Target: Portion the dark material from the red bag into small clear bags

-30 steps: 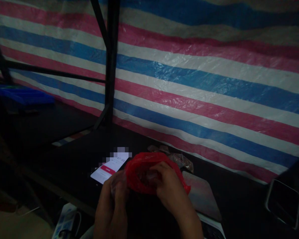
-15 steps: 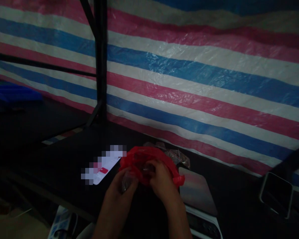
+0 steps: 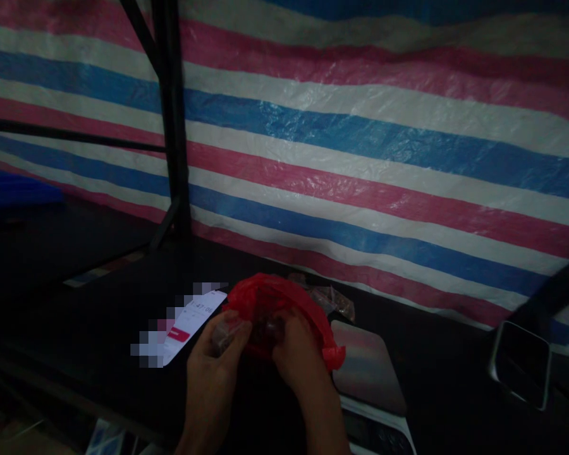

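My left hand (image 3: 214, 363) is closed around a small clear plastic bag (image 3: 225, 332), held at the near left rim of a red plastic bag (image 3: 284, 287). The red bag lies open on the dark table (image 3: 260, 404). Inside its mouth, my right hand (image 3: 296, 351) has its fingers bent beside dark, roundish contents (image 3: 270, 325). Its fingertips are partly hidden, and the dim light blurs what they grip.
Right of the red bag sits a kitchen scale (image 3: 370, 366). Behind it lie clear packets (image 3: 334, 300) with brownish contents. A lit phone (image 3: 187, 325) rests at left, and a dark-screened phone (image 3: 520, 363) at far right. Striped sheeting (image 3: 360, 151) hangs behind a black post (image 3: 173, 126).
My left hand and the small clear bag have shifted left, away from my right hand. My right hand has moved slightly lower, still inside the red bag. The camera view has turned slightly right.
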`<action>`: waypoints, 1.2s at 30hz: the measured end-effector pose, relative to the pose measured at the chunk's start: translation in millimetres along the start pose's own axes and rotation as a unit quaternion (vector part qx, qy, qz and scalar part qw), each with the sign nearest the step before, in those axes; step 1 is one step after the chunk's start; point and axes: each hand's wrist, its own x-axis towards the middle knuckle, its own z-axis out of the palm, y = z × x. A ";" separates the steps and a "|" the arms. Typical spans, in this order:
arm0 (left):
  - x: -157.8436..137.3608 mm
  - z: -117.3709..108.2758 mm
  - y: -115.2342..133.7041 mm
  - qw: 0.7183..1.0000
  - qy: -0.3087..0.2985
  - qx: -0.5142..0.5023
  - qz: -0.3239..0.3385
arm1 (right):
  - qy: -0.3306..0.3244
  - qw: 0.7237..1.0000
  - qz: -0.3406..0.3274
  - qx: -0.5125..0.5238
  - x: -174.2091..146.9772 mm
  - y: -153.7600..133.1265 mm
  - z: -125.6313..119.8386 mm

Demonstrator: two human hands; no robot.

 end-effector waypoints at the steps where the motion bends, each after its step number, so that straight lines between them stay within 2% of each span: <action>1: 1.6 0.4 -0.1 1.000 -0.011 -0.025 -0.003 | -0.003 1.000 -0.004 0.001 0.2 0.6 0.2; 4: 5.9 0.0 -0.2 0.994 -0.032 -0.099 -0.027 | -0.009 1.000 -0.017 0.001 0.9 2.3 0.2; 8: 13.0 -4.0 -1.0 0.986 -0.014 -0.153 -0.065 | -0.009 1.000 -0.023 0.004 1.5 3.0 0.9; 16: 15.3 -7.6 4.2 0.990 -0.012 -0.116 -0.073 | -0.021 0.999 -0.009 0.043 1.4 -0.3 5.7; 21: 18.8 -13.3 9.2 0.993 -0.041 -0.092 -0.066 | -0.023 0.994 0.001 0.103 4.4 5.0 6.6; 23: 20.9 -17.1 10.0 0.997 -0.053 -0.048 -0.038 | -0.026 0.992 0.002 0.127 5.9 8.4 4.0; 25: 22.6 -20.4 9.2 0.998 -0.058 0.028 0.020 | -0.036 0.988 0.002 0.153 6.3 10.6 -1.2; 28: 25.1 -23.4 3.1 0.984 -0.076 0.129 0.100 | -0.060 0.975 0.003 0.214 4.0 9.3 -11.3; 33: 28.0 -27.5 -13.2 0.959 -0.145 0.191 0.149 | -0.091 0.952 -0.019 0.293 -4.7 -4.2 -20.3; 36: 28.7 -30.5 -22.1 0.947 -0.181 0.210 0.162 | -0.079 0.960 -0.064 0.260 -10.5 -15.2 -19.2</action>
